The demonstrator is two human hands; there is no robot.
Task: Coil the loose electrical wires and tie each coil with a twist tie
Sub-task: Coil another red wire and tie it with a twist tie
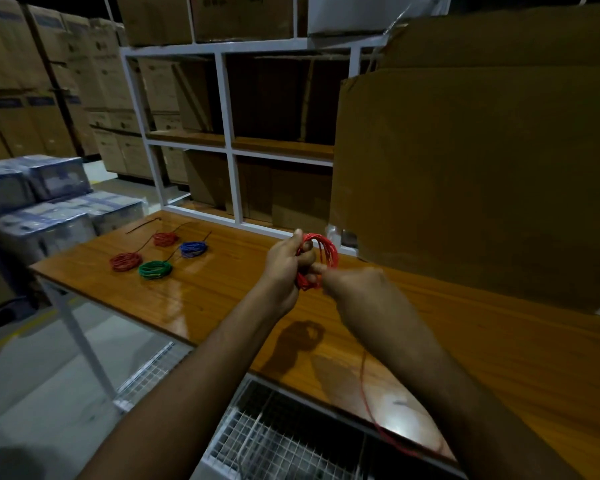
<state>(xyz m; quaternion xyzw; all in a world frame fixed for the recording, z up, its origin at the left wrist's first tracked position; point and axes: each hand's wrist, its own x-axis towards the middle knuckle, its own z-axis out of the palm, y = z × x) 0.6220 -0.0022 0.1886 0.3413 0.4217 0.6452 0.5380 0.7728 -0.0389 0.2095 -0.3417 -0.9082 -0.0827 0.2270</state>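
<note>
A coil of red wire [317,259] is held in the air above the wooden table [222,299], just in front of a large cardboard sheet [482,188]. The left hand [288,263] grips the coil's near side, fingers curled around the bundled loops. The right hand [355,284] meets the coil from the right; its fingertips appear to pinch the strand at the coil's lower edge, though they are mostly hidden. A loose red tail [371,410] hangs below the right forearm, off the table's near edge. Both forearms reach forward, wrists close together. Far left of the held coil, on the table, lie four finished coils: two red [125,261] [165,238], one green [155,269], one blue [193,249]. A dark tie [142,225] lies beyond them. Behind the table stands a white shelf frame [227,140] holding cardboard boxes [156,84].
</note>
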